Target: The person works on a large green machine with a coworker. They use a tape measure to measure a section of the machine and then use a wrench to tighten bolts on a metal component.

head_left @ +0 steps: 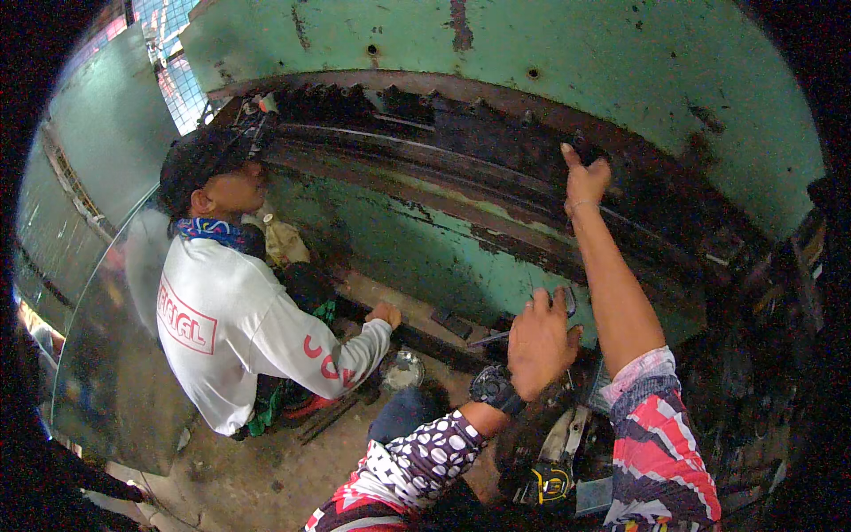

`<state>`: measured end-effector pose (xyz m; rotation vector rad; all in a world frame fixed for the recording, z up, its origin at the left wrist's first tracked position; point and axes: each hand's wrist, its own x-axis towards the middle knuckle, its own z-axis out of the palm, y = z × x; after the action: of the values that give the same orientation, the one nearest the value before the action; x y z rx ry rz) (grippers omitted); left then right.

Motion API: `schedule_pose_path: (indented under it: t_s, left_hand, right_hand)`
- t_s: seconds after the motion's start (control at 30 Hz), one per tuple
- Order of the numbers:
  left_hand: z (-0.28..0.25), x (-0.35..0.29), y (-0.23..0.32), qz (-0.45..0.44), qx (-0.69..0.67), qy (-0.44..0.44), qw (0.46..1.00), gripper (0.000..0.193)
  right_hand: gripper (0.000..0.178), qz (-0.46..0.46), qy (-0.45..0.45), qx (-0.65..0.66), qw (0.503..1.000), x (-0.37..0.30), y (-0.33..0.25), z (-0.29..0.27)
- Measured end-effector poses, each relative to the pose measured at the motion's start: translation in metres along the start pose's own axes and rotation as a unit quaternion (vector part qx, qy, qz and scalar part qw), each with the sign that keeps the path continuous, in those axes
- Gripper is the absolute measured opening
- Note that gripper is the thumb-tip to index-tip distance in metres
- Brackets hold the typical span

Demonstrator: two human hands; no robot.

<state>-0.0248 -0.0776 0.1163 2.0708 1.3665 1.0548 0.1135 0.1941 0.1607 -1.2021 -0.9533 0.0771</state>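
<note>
My right hand [587, 182] reaches up to the dark metal beam [496, 137] of a green machine. Its thumb points up and its fingers curl in against the dark part, where what they grip is hidden. Lower down, my left hand [539, 346], with a black watch [496, 390] at the wrist, is closed in front of the machine's green lower panel [425, 239]. A slim metal tool [489, 339] shows beside its fingers, and a curved metal end [570, 301] sticks out past them; the part between is covered by the hand.
On the left a person in a white long-sleeved shirt [239, 328] crouches close to the machine, one hand [384, 314] at its lower ledge. A round metal can [403, 371] stands on the floor by that arm. Dark metal pieces [736, 381] crowd the right side.
</note>
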Motion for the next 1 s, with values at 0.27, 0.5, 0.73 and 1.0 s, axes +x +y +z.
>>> schedule_pose_path:
  t_s: [0.27, 0.5, 0.73, 1.0]
  left_hand:
    - [0.015, 0.017, -0.045, 0.012, 0.057, 0.052, 0.997, 0.033]
    - [0.034, -0.03, -0.042, 0.123, -0.066, -0.057, 0.989, 0.056]
    - [0.126, -0.069, 0.038, 0.007, -0.078, -0.001, 0.997, 0.055]
    - [0.192, -0.047, 0.034, 0.234, -0.005, -0.087, 0.968, 0.045]
  right_hand:
    - [0.05, -0.025, -0.124, 0.025, 0.992, 0.009, -0.007, -0.003]
    - [0.09, 0.156, -0.317, -0.149, 0.923, -0.017, -0.053, 0.004]
    - [0.055, 0.058, -0.282, 0.082, 0.954, -0.001, 0.013, -0.001]
    - [0.046, 0.165, -0.213, 0.039, 0.962, 0.002, 0.022, 0.006]
